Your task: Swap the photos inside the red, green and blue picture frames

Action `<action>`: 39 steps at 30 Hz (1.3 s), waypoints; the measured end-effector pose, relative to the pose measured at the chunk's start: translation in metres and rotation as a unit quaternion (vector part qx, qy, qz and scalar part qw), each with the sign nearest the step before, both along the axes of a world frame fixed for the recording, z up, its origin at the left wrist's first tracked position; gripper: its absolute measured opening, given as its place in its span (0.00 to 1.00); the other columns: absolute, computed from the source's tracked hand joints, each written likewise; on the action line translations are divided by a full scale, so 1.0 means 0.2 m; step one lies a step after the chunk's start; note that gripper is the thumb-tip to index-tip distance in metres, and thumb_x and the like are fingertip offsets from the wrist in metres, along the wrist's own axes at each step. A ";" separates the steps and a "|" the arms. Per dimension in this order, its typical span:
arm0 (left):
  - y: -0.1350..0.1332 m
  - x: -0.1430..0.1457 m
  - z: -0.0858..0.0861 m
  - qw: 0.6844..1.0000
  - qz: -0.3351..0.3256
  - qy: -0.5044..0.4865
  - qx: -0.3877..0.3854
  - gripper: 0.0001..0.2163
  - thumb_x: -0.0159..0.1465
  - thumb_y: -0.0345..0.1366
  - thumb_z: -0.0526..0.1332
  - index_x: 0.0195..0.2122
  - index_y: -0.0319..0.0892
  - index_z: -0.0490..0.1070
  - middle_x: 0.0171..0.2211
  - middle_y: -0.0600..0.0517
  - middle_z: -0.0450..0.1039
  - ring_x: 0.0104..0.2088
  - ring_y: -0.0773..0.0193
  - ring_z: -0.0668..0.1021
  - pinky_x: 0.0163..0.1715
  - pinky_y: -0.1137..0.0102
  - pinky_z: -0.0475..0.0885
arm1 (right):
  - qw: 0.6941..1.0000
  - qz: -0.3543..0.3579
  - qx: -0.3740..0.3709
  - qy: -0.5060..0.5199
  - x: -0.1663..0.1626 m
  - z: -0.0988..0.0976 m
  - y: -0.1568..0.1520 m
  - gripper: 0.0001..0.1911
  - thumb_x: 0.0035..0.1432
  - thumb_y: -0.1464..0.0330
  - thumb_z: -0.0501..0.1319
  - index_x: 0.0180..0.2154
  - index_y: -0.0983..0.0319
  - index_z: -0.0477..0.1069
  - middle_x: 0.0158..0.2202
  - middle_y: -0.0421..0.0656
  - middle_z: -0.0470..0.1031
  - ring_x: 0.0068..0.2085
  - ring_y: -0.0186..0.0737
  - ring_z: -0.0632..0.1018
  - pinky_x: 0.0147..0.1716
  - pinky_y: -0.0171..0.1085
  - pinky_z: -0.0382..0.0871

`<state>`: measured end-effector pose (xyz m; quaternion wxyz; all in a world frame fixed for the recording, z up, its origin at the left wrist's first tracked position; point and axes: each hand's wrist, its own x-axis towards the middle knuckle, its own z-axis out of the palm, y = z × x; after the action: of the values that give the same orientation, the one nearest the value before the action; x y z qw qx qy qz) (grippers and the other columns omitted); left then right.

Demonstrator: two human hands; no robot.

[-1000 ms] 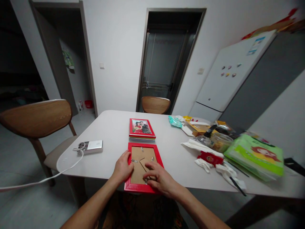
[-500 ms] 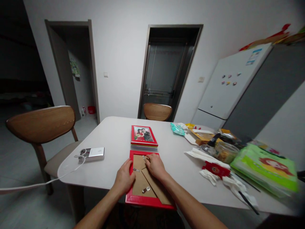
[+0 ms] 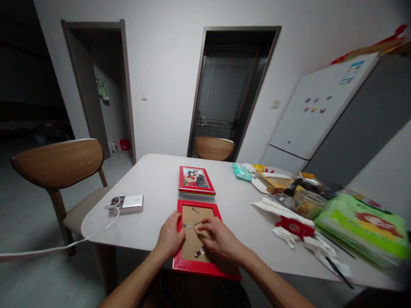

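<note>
White wall (image 3: 167,64) fills the upper middle of the view, and a fridge (image 3: 295,122) stands at the upper right. Before the wall is a pale table (image 3: 150,177), with one chair (image 3: 61,162) at the left and another chair (image 3: 214,148) behind the far edge.

At the lower centre a red frame (image 3: 205,266) lies on the table with its brown back up; metal clips (image 3: 199,253) show on it. The left hand (image 3: 169,236) is closed on its left edge, the thumb over the border. The right hand (image 3: 220,239) is bent over the stand (image 3: 198,227) and touches it; if its fingers pinch it, I cannot tell.

Just above this frame is a stack (image 3: 196,191) with a photo (image 3: 194,179) on top. A cable (image 3: 70,247) and a white device (image 3: 130,202) lie at left. At right are a jar (image 3: 308,204), a red packet (image 3: 295,227) and a green pack (image 3: 362,231).
</note>
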<state>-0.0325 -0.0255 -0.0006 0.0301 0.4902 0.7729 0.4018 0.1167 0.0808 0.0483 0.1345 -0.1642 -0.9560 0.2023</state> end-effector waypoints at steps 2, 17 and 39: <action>0.00 0.00 0.00 1.000 0.001 -0.001 0.002 0.21 0.50 0.28 0.52 0.48 0.37 0.61 0.51 0.46 0.61 0.51 0.61 0.64 0.52 0.67 0.57 | 0.998 0.052 -0.014 -0.030 0.08 0.00 -0.05 0.14 0.41 0.70 0.58 0.35 0.58 0.71 0.44 0.43 0.65 0.44 0.40 0.65 0.44 0.36 0.58; 0.03 0.03 0.02 0.999 0.016 -0.026 -0.008 0.22 0.50 0.27 0.53 0.48 0.35 0.61 0.51 0.44 0.61 0.52 0.60 0.63 0.52 0.68 0.54 | 0.989 -0.137 0.051 -0.036 0.18 -0.05 -0.05 0.22 0.40 0.60 0.59 0.41 0.60 0.68 0.40 0.46 0.67 0.41 0.44 0.65 0.39 0.37 0.57; 0.05 0.11 0.10 0.995 -0.063 -0.079 -0.014 0.19 0.52 0.33 0.55 0.46 0.41 0.60 0.47 0.49 0.65 0.47 0.63 0.68 0.48 0.71 0.59 | 0.980 -0.167 0.088 -0.060 0.13 0.09 -0.02 0.18 0.41 0.68 0.56 0.38 0.61 0.68 0.39 0.45 0.67 0.40 0.40 0.67 0.34 0.33 0.58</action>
<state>-0.0113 -0.0164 0.0198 0.1229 0.5045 0.7412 0.4255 0.1424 0.0769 0.0671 0.1223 -0.3207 -0.9357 0.0817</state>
